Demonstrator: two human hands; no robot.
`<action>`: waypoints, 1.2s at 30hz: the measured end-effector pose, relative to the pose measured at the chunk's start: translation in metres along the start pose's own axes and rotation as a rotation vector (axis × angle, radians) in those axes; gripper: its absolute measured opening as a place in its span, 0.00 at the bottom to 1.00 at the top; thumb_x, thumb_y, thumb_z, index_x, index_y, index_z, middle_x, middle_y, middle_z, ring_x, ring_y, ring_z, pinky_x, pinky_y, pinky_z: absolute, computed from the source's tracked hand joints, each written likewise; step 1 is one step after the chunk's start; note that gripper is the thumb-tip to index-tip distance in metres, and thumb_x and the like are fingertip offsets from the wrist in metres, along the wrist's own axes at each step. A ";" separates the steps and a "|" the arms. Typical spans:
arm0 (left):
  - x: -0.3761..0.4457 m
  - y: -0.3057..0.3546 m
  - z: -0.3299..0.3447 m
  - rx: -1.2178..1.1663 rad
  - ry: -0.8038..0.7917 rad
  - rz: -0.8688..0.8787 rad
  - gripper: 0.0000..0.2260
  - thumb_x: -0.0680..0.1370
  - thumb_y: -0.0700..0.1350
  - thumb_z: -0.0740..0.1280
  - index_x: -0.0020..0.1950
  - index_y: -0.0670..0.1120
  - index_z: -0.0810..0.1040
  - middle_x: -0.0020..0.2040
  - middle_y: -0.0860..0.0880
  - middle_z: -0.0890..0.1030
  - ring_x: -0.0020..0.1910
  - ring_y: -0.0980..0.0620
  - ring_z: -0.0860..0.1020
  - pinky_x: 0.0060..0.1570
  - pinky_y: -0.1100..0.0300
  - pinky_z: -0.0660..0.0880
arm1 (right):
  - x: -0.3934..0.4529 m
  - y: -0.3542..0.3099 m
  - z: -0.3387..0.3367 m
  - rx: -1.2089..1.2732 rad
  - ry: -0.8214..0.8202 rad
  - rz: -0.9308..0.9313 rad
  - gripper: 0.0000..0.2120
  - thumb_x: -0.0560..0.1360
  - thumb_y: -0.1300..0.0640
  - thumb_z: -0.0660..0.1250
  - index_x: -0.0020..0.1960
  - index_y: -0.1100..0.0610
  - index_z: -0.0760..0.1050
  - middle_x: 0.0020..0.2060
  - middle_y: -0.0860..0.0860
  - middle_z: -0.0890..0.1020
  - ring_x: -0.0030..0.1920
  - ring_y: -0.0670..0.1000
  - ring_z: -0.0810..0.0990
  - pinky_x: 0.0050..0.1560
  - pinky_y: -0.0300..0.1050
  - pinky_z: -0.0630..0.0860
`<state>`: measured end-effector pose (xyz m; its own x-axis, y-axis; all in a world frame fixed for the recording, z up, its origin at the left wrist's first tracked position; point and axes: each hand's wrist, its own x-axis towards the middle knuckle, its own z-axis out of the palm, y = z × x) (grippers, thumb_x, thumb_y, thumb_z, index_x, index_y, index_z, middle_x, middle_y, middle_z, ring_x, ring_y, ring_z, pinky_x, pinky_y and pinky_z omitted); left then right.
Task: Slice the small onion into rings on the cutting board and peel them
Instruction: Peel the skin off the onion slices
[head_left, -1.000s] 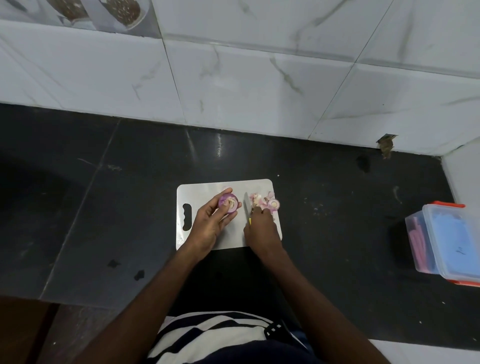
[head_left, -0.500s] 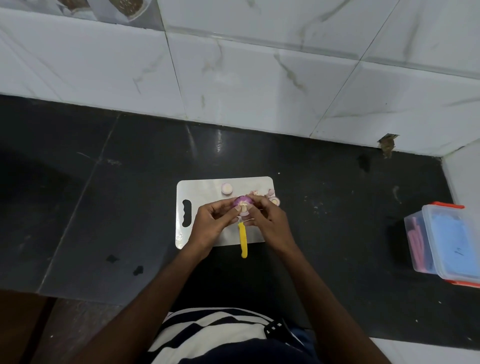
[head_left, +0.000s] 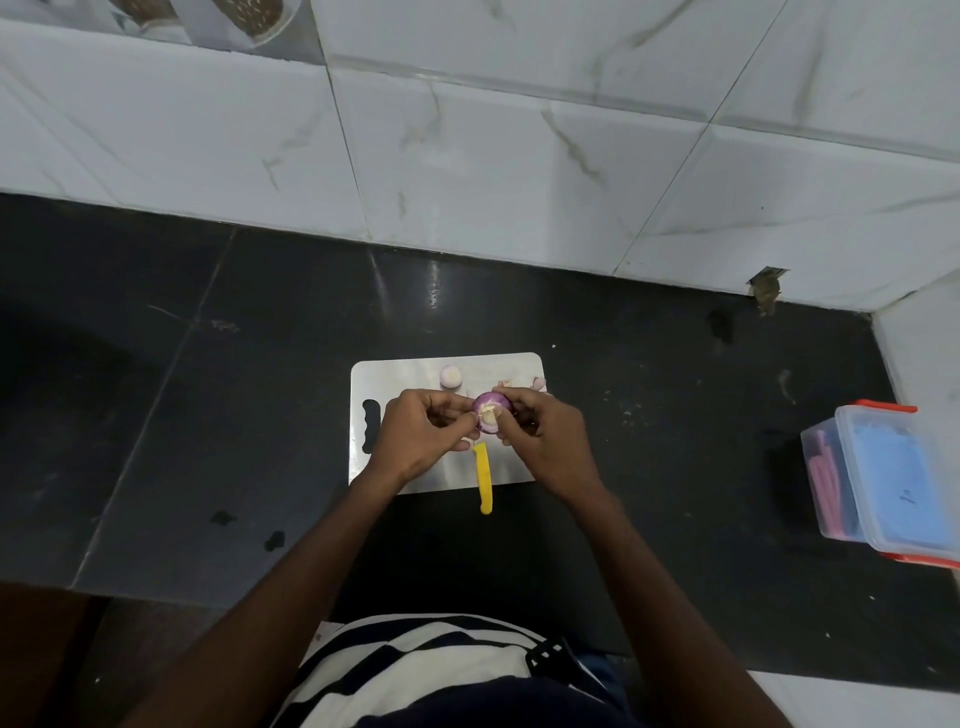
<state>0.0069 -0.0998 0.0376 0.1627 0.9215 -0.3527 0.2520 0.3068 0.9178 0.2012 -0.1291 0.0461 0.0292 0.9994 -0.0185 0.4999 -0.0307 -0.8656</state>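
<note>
Dark polished stone bench (head_left: 218, 415) meets white marbled wall tiles (head_left: 467, 182), with open room left of the white rectangular plastic cutting board (head_left: 410, 376). Both grips pinch the small purple onion (head_left: 491, 413) above it: left hand (head_left: 421, 441), right hand (head_left: 545, 441). A yellow-handled knife (head_left: 483, 478) overhangs the near edge. At far right, a clear lidded box (head_left: 883, 483) holds what may be pink sticks.

Both hands (head_left: 488, 436) pinch a purple onion (head_left: 491, 411) above the cutting board (head_left: 400, 376), beside a yellow-handled knife (head_left: 483, 478).
</note>
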 end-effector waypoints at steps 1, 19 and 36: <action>0.000 0.001 -0.001 0.030 -0.001 0.005 0.06 0.79 0.39 0.77 0.54 0.48 0.88 0.44 0.48 0.91 0.44 0.50 0.90 0.48 0.48 0.88 | 0.000 -0.002 0.000 -0.034 0.008 -0.022 0.15 0.78 0.53 0.74 0.64 0.54 0.84 0.46 0.42 0.85 0.45 0.41 0.85 0.49 0.34 0.81; -0.004 0.012 0.001 0.385 0.063 0.126 0.06 0.73 0.48 0.82 0.46 0.47 0.89 0.37 0.56 0.87 0.41 0.68 0.84 0.37 0.79 0.73 | 0.002 0.006 -0.006 -0.057 -0.102 -0.184 0.14 0.79 0.52 0.74 0.64 0.54 0.83 0.50 0.47 0.85 0.48 0.47 0.84 0.48 0.47 0.83; -0.007 0.021 0.011 0.378 0.193 0.119 0.11 0.73 0.50 0.83 0.47 0.44 0.89 0.35 0.58 0.82 0.35 0.67 0.81 0.36 0.81 0.70 | 0.002 0.018 0.002 0.088 -0.085 -0.113 0.15 0.81 0.55 0.71 0.67 0.55 0.81 0.58 0.49 0.85 0.60 0.48 0.83 0.59 0.54 0.81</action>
<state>0.0217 -0.1027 0.0574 0.0396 0.9837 -0.1755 0.5795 0.1204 0.8060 0.2084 -0.1272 0.0298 -0.0983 0.9943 0.0420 0.4179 0.0795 -0.9050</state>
